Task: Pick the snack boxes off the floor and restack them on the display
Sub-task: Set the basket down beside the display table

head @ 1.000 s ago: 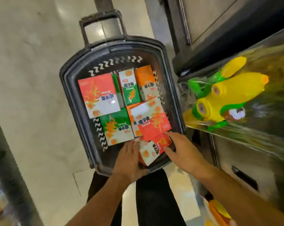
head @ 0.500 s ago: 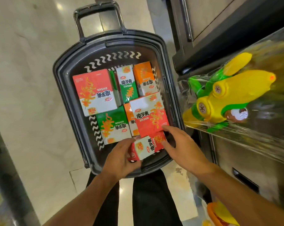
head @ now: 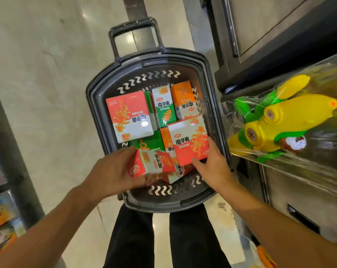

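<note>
Two hands: left hand [head: 113, 171] fingers clamped on small red box [head: 152, 164]; right hand [head: 212, 163] fingers gripping large red box [head: 189, 140]

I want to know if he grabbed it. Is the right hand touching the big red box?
Touching. The head view shows the right hand with its thumb and fingers around the near corner of the big red box.

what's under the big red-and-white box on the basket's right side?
Under the large red-and-white snack box an orange box's edge and a smaller red box show. The rest beneath is covered by it and the right hand.
</note>
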### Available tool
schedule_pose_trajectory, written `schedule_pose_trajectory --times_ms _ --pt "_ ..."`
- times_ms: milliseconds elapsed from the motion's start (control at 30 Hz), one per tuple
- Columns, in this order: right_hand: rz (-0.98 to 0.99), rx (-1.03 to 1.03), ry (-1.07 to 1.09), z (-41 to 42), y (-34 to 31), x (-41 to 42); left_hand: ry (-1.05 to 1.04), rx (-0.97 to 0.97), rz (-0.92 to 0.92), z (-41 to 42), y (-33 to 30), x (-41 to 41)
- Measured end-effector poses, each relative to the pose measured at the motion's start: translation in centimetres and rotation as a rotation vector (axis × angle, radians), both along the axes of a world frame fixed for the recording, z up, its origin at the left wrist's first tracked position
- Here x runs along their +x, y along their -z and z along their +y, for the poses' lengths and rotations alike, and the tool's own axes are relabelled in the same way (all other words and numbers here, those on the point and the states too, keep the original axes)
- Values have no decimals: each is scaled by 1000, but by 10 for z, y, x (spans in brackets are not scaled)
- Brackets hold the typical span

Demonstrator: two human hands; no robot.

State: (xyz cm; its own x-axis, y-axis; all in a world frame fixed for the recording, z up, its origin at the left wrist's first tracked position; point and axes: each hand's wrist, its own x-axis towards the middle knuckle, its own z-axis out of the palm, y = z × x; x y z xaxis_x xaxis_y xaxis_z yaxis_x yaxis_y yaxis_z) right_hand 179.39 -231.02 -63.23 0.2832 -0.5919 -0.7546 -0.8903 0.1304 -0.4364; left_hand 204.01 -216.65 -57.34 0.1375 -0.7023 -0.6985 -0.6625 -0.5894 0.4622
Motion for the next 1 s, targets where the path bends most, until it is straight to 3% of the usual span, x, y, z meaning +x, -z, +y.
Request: schedule_pose_trajectory --times_ms 100,300,433,733,867,1000 --pt "38 -18 49 10 11 12 -24 18 -82 -8 14 -1" --pt "108 -126 96 31 20 23 -317 -82 -96 -17 45 -28" --pt "117 -116 116 30 20 25 -298 -155 -197 -18 57 -48" --pt "124 13 157 16 25 32 -422 -88 -217 27 53 -47" --pt "91 104 273 11 33 38 -557 -66 -180 38 54 -46" --pt "49 267 436 0 39 45 -827 -104 -45 41 52 -50"
